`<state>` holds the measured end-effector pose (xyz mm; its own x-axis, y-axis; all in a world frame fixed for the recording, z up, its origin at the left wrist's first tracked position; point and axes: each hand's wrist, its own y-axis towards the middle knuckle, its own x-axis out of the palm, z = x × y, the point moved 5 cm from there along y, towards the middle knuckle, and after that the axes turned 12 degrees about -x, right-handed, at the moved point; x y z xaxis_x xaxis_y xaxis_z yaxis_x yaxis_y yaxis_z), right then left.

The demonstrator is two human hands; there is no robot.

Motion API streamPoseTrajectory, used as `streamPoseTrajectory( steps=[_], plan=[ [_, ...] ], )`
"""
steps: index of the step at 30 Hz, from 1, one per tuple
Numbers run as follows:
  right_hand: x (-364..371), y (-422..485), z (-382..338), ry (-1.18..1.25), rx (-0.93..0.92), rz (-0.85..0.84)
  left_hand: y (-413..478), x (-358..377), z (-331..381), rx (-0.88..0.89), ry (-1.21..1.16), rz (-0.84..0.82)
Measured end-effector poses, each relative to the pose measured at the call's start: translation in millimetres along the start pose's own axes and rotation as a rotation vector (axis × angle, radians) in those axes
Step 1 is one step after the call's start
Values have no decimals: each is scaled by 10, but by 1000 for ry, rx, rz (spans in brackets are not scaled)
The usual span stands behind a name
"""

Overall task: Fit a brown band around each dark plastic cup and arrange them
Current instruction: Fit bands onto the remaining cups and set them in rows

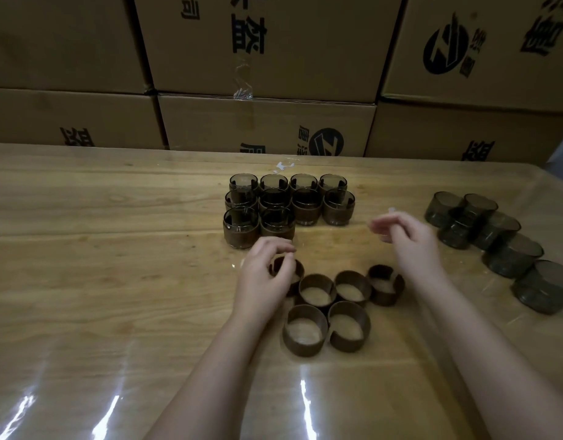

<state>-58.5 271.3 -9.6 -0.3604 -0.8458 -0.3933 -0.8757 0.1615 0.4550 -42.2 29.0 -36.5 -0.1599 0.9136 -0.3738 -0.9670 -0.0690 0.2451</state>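
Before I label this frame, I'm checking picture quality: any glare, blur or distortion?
Head view: dim overall; white glare streaks on the table near the camera; the right hand is motion-blurred; the boxes bow from the wide-angle lens; the cups stay fairly sharp.

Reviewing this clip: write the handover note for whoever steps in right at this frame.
Left hand: fingers curled over the leftmost loose band; grip unclear.
Right hand: raised, loosely curled, nothing seen in it.
Done: ten banded cups stand in a block mid-table, four, four, then two in the front row.
Left: six loose bands lie nearest you and about six bare cups sit on the right. Band each and fill out the front row.
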Motion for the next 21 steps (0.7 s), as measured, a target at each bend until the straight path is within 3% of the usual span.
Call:
streamPoseTrajectory(
  steps=[2, 5, 12, 16, 21],
  plan=[
    [-142, -145, 190, 5, 123, 58, -39, 73, 34, 39, 22, -101],
    [-83, -343, 365, 53, 217, -8, -98, 159, 84, 93, 82, -193],
    [147, -453, 283, 41, 126, -115, -58, 209, 12, 77, 145, -219],
    [-78, -429, 402, 92, 109, 37, -49, 225, 14, 73, 150, -211],
    [-590, -223, 652, -295, 120, 271, -43, 202, -3, 25, 67, -217]
  ],
)
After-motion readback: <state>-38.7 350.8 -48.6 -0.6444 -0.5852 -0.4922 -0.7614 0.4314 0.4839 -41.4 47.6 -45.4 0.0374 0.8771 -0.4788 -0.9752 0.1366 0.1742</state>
